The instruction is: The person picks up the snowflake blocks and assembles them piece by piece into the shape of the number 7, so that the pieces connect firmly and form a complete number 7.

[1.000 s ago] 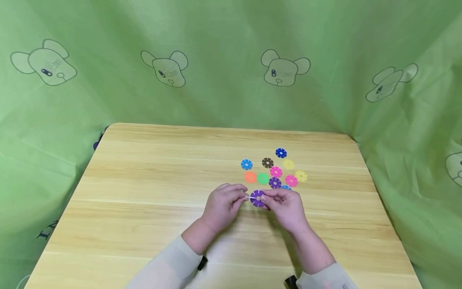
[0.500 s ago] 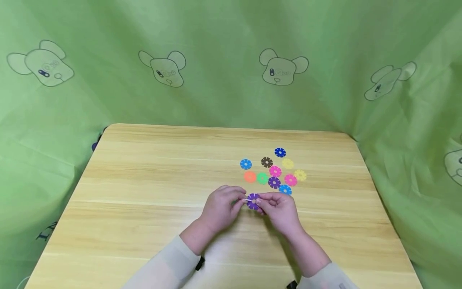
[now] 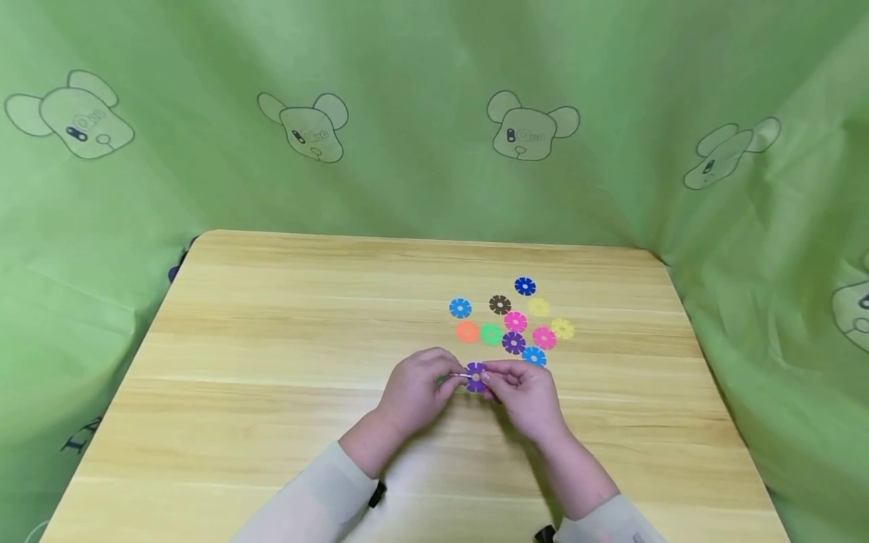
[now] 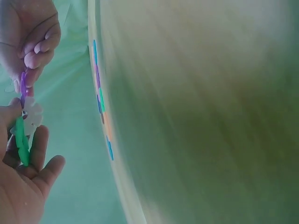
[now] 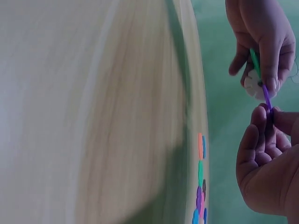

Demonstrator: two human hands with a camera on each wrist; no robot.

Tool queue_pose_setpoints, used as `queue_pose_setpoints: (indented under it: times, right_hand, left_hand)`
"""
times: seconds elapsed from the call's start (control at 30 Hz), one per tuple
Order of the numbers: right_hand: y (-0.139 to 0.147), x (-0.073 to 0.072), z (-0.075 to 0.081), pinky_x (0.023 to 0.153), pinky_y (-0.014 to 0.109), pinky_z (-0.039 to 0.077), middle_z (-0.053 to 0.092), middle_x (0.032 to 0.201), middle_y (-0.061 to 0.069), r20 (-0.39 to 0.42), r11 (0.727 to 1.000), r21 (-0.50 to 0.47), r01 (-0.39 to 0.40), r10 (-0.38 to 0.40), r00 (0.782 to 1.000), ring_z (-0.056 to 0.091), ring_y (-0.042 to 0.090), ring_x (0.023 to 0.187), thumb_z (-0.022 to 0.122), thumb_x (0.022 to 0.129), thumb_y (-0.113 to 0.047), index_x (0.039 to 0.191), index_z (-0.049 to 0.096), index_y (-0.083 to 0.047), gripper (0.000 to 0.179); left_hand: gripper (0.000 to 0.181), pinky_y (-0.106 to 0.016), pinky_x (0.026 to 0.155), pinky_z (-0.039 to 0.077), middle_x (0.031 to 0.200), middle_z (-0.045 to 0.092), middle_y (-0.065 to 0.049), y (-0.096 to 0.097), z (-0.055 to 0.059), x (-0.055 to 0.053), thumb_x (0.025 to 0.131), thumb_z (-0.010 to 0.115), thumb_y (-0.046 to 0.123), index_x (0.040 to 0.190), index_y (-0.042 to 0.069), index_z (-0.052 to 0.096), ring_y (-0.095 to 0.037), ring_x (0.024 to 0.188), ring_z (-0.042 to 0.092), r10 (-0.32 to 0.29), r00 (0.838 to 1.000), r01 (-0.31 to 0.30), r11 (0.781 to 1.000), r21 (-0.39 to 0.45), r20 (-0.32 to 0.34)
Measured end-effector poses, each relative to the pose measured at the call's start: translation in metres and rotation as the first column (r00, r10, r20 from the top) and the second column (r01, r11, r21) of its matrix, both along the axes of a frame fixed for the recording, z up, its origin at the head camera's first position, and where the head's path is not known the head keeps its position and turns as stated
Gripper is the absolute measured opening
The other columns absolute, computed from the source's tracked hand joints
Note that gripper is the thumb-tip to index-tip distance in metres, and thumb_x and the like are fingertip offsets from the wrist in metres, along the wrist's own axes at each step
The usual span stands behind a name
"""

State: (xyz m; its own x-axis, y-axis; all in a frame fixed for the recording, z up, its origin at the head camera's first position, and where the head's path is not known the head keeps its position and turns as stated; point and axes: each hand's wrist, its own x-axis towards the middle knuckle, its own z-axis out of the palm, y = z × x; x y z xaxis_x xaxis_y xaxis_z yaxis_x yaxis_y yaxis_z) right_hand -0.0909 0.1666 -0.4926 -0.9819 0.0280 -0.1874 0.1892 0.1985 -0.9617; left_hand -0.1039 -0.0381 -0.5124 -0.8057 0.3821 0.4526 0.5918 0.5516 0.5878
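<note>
My left hand [image 3: 416,388] pinches a white interlocking disc [image 4: 34,116] and a green interlocking disc [image 4: 22,142], which stand crosswise against each other. In the head view the white disc shows edge-on as a thin line. Between thumb and fingers, my right hand [image 3: 526,400] holds a purple interlocking disc [image 3: 474,386] by its right side. The purple disc meets the white one at its edge; how deep their slots sit in each other I cannot tell. Fingers hide part of all three discs. Both hands are above the table.
Beyond the hands several loose slotted discs lie flat on the wooden table [image 3: 271,362], among them an orange disc [image 3: 468,332], a brown disc [image 3: 500,305] and a light blue disc [image 3: 534,356] close to the right hand. A green curtain [image 3: 421,196] hangs behind the table.
The right hand and purple disc have shifted slightly left toward the left hand, uncovering more of the near light blue disc. Over the last half second the hands hardly move.
</note>
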Motion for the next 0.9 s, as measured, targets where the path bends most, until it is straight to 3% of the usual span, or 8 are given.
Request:
queue_pose_setpoints:
  times: [0.17, 0.33, 0.6, 0.9]
  right_hand:
    - [0.021, -0.006, -0.003, 0.075, 0.034, 0.064, 0.076, 0.101, 0.025, -0.080, 0.994, 0.086, 0.062, -0.055, 0.995, 0.076, 0.025, 0.082, 0.072, 0.096, 0.004, 0.113, 0.072, 0.012, 0.019]
    - [0.043, -0.016, -0.002, 0.069, 0.030, 0.063, 0.075, 0.095, 0.023, -0.162, 0.966, 0.215, 0.146, -0.112, 0.980, 0.073, 0.021, 0.076, 0.075, 0.096, 0.000, 0.110, 0.075, 0.009, 0.016]
    - [0.062, -0.027, -0.004, 0.061, 0.018, 0.057, 0.074, 0.091, 0.019, -0.204, 0.916, 0.352, 0.190, -0.123, 0.971, 0.066, 0.016, 0.071, 0.077, 0.097, -0.006, 0.108, 0.076, 0.007, 0.017]
    - [0.072, -0.036, -0.010, 0.057, 0.017, 0.053, 0.074, 0.093, 0.018, -0.199, 0.859, 0.461, 0.224, -0.146, 0.969, 0.063, 0.016, 0.072, 0.075, 0.099, -0.009, 0.114, 0.076, 0.005, 0.020]
  left_hand:
    - [0.007, -0.030, 0.088, 0.060, 0.102, 0.077, 0.001, -0.005, 0.000, -0.001, 0.093, 0.083, 0.016, 0.096, 0.011, 0.080, -0.015, 0.094, 0.074, 0.032, 0.999, -0.032, 0.999, 0.018, 0.012]
    - [0.007, -0.030, 0.087, 0.060, 0.101, 0.077, 0.002, -0.009, 0.002, -0.002, 0.093, 0.084, 0.016, 0.096, 0.011, 0.080, -0.015, 0.092, 0.073, 0.063, 0.998, -0.064, 0.997, 0.039, 0.018]
    - [0.006, -0.031, 0.086, 0.061, 0.101, 0.077, 0.002, -0.011, 0.002, -0.003, 0.092, 0.084, 0.014, 0.095, 0.011, 0.080, -0.015, 0.093, 0.073, 0.061, 0.997, -0.063, 0.997, 0.043, 0.048]
    - [0.007, -0.031, 0.087, 0.060, 0.101, 0.077, 0.002, -0.013, 0.002, -0.001, 0.092, 0.084, 0.015, 0.096, 0.011, 0.080, -0.015, 0.094, 0.073, 0.069, 0.995, -0.072, 0.997, 0.030, 0.076]
